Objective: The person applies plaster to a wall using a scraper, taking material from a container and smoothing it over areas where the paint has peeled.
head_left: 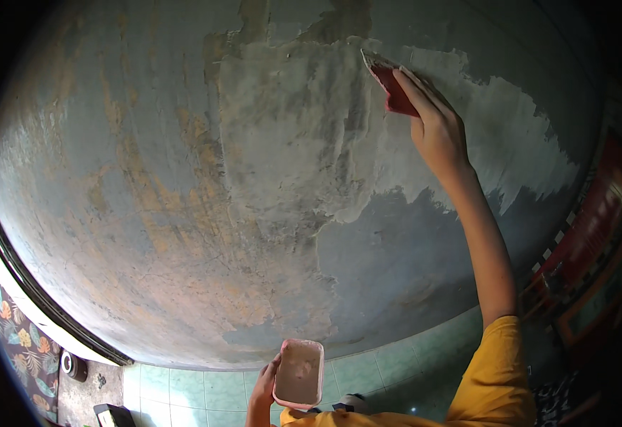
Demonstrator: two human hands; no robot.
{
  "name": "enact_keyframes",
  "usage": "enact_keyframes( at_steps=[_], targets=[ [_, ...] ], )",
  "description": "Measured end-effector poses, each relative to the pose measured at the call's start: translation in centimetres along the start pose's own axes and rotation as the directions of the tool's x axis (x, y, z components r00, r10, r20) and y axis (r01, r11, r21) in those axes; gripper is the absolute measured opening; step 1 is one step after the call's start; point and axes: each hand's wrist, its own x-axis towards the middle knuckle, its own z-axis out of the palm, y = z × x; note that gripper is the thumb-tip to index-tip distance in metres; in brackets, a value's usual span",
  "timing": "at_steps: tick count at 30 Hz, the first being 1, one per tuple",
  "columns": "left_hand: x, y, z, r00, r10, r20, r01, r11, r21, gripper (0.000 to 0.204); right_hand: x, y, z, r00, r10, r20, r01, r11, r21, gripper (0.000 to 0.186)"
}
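My right hand (440, 135) reaches up to the wall (147, 235), its fingers closed round a red plastic putty spreader (399, 98). The spreader's edge is crusted with pale filler and lies at or very near the wall. Around it a light grey coat of filler (489, 121) covers part of the wall, with ragged edges over darker grey. Low down, my left hand (264, 386) grips the left side of a pink rectangular tub (321, 363). Inside the tub is a layer of greyish filler (300, 376). Part of my left hand is hidden by the tub.
Pale green floor tiles (225, 388) run along the wall's foot. At the far left a dark frame edge (37, 299) borders a leaf-patterned cloth (22, 338). A dark round object (74, 365) sits on the floor there. Reddish furniture (596, 206) stands at the right.
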Motion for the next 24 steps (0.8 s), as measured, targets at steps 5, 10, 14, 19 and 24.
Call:
enact_keyframes(
  at_steps=[5, 10, 14, 19, 24],
  targets=[
    [0.1, 0.5, 1.9, 0.999, -0.029, 0.039, 0.028, 0.999, 0.022, 0.051, -10.7, -2.8, 4.4, 0.984, -0.070, 0.161, 0.079, 0.996, -0.049, 0.052],
    [-0.3, 1.4, 2.7, 0.998, 0.008, 0.056, -0.012, 0.998, 0.068, 0.051, -18.7, -7.8, 2.7, 0.958, -0.006, 0.287, -0.042, 0.986, 0.161, 0.045],
    [0.6, 0.8, 1.3, 0.994, -0.091, 0.061, 0.086, 0.993, 0.081, 0.051, -4.7, -3.6, -0.3, 0.998, 0.038, 0.042, -0.044, 0.989, 0.139, 0.049],
    [0.0, 1.0, 3.3, 0.998, -0.034, 0.054, 0.030, 0.996, 0.078, 0.050, 0.6, -1.6, 2.5, 0.995, -0.104, 0.001, 0.104, 0.994, -0.035, 0.050],
    [-0.1, 0.0, 1.4, 0.999, 0.037, 0.039, -0.037, 0.999, 0.004, 0.050, -16.0, -9.8, 4.9, 0.958, -0.157, 0.240, 0.143, 0.987, 0.074, 0.047]
  ],
)
